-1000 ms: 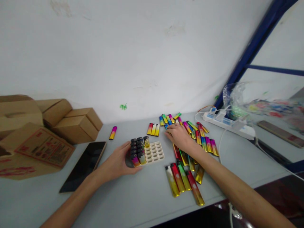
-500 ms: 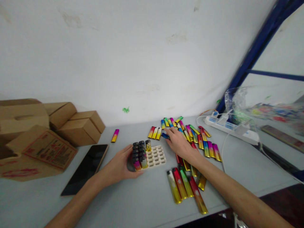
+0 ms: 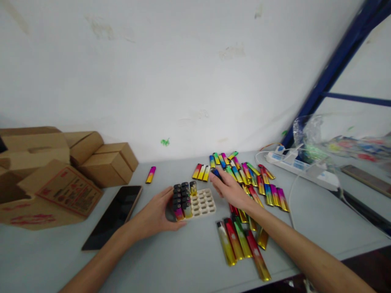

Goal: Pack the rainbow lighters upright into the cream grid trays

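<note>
Pale grey tabletop [image 3: 180,260] spreads beneath both hands and meets a white wall [image 3: 183,85] beyond them. Between the right hand's [image 3: 227,187] thumb and fingers is a blue lighter [image 3: 216,173], partly hidden. Half a second ago that hand lay flatter over the pile's edge with the lighter at its fingertips; now the fingers have closed and the piece tips up in a pinch. Whether it is clear of the table I cannot tell. So one piece looks to be secured, while the tray's load has not changed.

That pale tray [image 3: 208,213] sits between the hands, its left end gripped by the left hand [image 3: 159,211], thumb along the near edge, fingers around the far side; how firmly cannot be judged. Beside the left palm stand two columns of black-topped lighters [image 3: 181,199], with a single yellowish lighter [image 3: 193,188] starting a third. Sockets show toward the right hand.

Just left of the right fingertips lie three lighters [image 3: 201,172] in a row. Loose colourful lighters [image 3: 269,194] spread beyond and under the right forearm, with four longer-looking ones [image 3: 234,240] nearer the body. Outside the left hand are a dark tablet [image 3: 112,217] and cardboard boxes [image 3: 104,167]; past the right, a white power strip [image 3: 305,171].
</note>
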A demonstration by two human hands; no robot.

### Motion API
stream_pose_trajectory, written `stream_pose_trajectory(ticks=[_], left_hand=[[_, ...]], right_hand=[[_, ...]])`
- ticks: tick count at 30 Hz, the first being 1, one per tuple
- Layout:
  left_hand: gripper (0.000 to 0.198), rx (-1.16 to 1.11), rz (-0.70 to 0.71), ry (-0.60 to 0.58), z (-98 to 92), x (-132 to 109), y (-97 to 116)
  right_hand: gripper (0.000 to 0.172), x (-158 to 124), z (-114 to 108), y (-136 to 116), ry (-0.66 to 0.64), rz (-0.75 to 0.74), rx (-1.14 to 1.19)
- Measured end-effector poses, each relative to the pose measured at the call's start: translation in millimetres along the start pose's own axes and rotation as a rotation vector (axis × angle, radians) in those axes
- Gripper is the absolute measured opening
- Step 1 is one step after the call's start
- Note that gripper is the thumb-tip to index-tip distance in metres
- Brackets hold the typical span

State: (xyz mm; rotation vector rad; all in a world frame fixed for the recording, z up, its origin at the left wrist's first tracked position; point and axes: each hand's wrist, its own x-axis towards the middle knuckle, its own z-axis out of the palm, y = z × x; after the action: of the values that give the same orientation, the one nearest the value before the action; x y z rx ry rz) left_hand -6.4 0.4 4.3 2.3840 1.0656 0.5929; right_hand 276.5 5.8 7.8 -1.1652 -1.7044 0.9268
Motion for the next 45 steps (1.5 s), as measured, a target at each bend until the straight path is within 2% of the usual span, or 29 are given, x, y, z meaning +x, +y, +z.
stream_pose_trajectory(ticks=[4,10,13,19,27,33,37,40,45], left_hand=[[0.063,0.001,-0.001,0.006,0.1,-1,-1],[0.065,0.009,0.011,0.011,-0.8,0,-2],[0.067,0.011,0.012,0.011,-0.5,0,-3],[0.067,0.005,0.015,-0.002,-0.9,0,-2],[0.064,0.000,0.012,0.010,-0.7,-1,-3],[0.065,0.012,0.010,-0.003,-1.3,-1,-2],[0.063,0.021,-0.001,-0.010,-1.6,0,-2],[0.063,0.021,-0.008,-0.016,-1.6,0,-1],[0.065,0.005,-0.019,-0.024,-0.5,0,-1]], right_hand=[[0.055,1,0,0,0.124,-0.038,-0.108],[0.042,3,-8,1,0.252,-0.037,-0.174],[0.042,3,-11,-1,0.273,-0.066,-0.209],[0.048,2,-11,-3,0.270,-0.075,-0.214],[0.039,2,-12,-1,0.239,-0.094,-0.226],[0.041,0,-14,-4,0.226,-0.076,-0.209],[0.032,0,-10,1,0.069,-0.056,-0.078],[0.029,1,-6,7,-0.015,-0.132,0.021],[0.025,-2,-2,4,0.004,-0.282,0.081]])
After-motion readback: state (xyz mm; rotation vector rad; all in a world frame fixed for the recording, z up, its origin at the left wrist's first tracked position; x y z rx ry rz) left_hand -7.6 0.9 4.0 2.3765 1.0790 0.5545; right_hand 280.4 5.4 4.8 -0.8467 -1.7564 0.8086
